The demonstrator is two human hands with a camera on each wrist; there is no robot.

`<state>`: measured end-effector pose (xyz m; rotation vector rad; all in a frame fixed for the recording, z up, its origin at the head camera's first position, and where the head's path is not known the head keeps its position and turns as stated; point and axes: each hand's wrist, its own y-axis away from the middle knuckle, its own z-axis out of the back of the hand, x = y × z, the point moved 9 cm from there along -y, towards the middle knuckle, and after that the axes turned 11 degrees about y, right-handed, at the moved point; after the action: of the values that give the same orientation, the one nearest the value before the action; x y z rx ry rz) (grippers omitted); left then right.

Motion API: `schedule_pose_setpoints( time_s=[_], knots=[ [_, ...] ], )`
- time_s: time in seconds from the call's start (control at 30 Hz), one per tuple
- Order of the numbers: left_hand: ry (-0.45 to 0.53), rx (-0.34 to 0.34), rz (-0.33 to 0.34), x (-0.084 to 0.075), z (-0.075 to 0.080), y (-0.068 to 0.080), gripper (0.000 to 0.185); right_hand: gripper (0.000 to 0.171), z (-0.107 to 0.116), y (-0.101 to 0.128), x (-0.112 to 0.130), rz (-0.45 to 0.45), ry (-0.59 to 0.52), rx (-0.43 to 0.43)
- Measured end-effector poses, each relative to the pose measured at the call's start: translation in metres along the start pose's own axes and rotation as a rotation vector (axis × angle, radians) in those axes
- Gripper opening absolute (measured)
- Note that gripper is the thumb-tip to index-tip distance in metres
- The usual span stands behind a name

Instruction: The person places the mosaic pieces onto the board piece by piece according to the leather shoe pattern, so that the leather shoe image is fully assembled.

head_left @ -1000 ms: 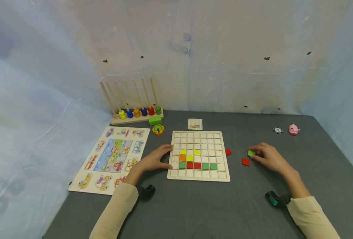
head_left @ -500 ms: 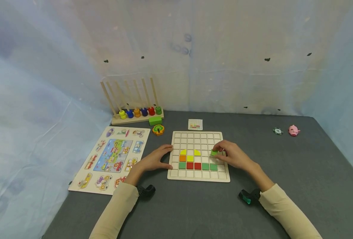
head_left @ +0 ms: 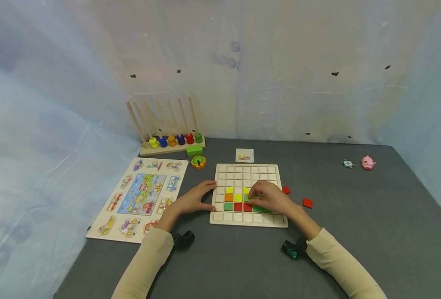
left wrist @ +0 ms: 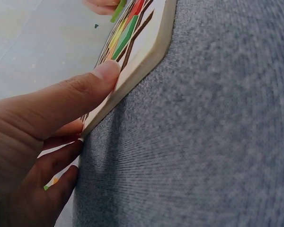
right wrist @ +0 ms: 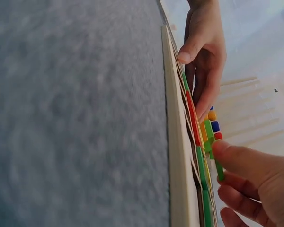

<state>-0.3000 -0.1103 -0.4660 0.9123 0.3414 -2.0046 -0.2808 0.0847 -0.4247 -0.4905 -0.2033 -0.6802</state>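
Observation:
A square wooden grid board (head_left: 248, 224) lies flat on the dark table, with yellow, orange, green and red tiles in some cells. My left hand (head_left: 195, 200) rests along its left edge, fingers and thumb spread apart; in the left wrist view the thumb (left wrist: 92, 85) touches the rim. Over the middle of the board, my right hand (head_left: 271, 197) pinches a small green tile (right wrist: 219, 170) between thumb and fingers, just right of a yellow tile (head_left: 238, 198) and above the red ones. That hand covers part of the grid and the green tiles in the lower row.
Two red tiles, one (head_left: 308, 203) apart and one (head_left: 286, 189) by the board's edge, lie to the right. A pattern card (head_left: 244, 155) is behind the board. At left are a picture puzzle (head_left: 140, 199), peg stand (head_left: 171, 149), green block (head_left: 195, 150) and tree piece (head_left: 198, 162). A pig figure (head_left: 368, 162) and chip (head_left: 348, 163) sit far right.
My right hand has carried the green tile leftward from the table at the right, across the board, to its middle. The left hand has stayed at the board's left edge.

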Motion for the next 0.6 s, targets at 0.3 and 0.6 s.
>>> schedule_pose_setpoints(
  time_s=[0.3, 0.6],
  knots=[
    [0.003, 0.0, 0.002, -0.0001, 0.0002, 0.0007, 0.082, 0.005, -0.0036, 0.0006, 0.0017, 0.033, 0.017, 0.008],
    [0.016, 0.002, -0.007, -0.001, 0.0004, 0.0014, 0.082, 0.009, -0.0071, -0.0025, 0.0002, 0.03, 0.012, 0.026]
  ],
)
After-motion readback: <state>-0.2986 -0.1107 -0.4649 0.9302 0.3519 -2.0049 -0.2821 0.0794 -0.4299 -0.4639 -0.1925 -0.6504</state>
